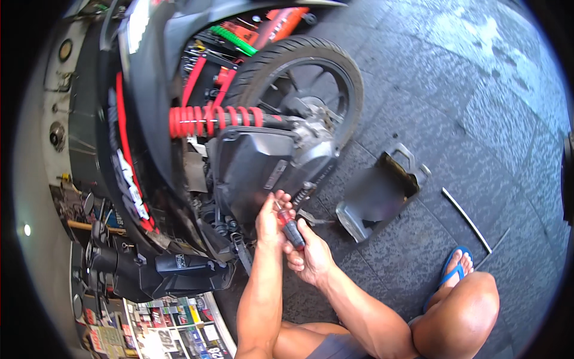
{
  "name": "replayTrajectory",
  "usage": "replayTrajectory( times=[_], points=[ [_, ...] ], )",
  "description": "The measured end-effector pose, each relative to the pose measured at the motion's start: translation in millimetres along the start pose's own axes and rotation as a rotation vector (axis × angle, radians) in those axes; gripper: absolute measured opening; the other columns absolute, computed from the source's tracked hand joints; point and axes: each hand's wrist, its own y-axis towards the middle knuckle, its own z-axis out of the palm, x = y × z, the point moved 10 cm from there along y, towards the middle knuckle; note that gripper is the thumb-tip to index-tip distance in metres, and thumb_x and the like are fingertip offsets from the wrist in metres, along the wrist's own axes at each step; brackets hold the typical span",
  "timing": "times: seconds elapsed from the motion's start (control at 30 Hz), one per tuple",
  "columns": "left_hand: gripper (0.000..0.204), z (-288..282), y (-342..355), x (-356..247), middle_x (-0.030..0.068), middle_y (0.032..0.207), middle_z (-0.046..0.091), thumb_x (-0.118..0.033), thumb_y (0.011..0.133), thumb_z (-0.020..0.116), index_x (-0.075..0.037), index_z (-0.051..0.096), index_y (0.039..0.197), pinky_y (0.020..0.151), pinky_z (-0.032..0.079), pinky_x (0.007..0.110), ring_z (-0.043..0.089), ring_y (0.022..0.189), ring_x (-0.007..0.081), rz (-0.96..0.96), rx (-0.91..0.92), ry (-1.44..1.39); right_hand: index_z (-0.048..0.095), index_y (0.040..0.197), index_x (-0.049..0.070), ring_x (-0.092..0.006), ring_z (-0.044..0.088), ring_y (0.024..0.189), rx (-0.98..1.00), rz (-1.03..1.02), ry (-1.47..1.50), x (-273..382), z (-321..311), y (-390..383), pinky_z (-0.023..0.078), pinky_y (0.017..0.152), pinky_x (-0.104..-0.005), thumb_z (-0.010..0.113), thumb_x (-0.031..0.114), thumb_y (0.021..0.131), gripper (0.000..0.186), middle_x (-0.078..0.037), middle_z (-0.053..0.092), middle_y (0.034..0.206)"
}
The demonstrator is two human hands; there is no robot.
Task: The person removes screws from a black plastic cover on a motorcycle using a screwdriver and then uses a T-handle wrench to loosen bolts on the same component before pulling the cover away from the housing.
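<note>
Around the screwdriver (290, 231), right fingers (295, 259) curl.

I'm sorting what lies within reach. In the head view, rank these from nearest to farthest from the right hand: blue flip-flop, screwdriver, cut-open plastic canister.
1. Screwdriver: in the right hand.
2. Cut-open plastic canister: on the floor, ahead and to the right.
3. Blue flip-flop: farther right, on the foot.

Black casing (254, 164) blocks ahead; room opens rightward over floor (382, 263).
</note>
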Motion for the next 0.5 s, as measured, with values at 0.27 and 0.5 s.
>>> replayTrajectory(
  times=[0.27,0.5],
  points=[
    [0.03,1.3,-3.0,-6.5,0.0085,0.089,0.067,-0.029,0.099,0.048,-0.003,0.062,0.105,0.064,0.049,0.029,0.06,0.073,0.0156,0.076,-0.082,0.119,0.053,0.123,0.003,-0.0335,0.065,0.076,-0.398,-1.004,-1.154,59.9,26.7,-45.4,0.052,0.073,-0.0429,0.065,0.024,0.087,0.044,-0.017,0.063,0.08],
    [0.031,12.0,-9.1,-4.4,0.0062,0.087,0.067,-0.029,0.099,0.046,-0.004,0.063,0.104,0.059,0.048,0.026,0.056,0.063,0.0127,0.088,-0.094,0.068,0.047,0.13,0.005,-0.0185,0.052,0.05,-0.373,-1.181,-1.324,59.9,37.7,-57.7,0.046,0.049,-0.0323,0.059,0.022,0.093,0.043,-0.009,0.061,0.075]
  ],
)
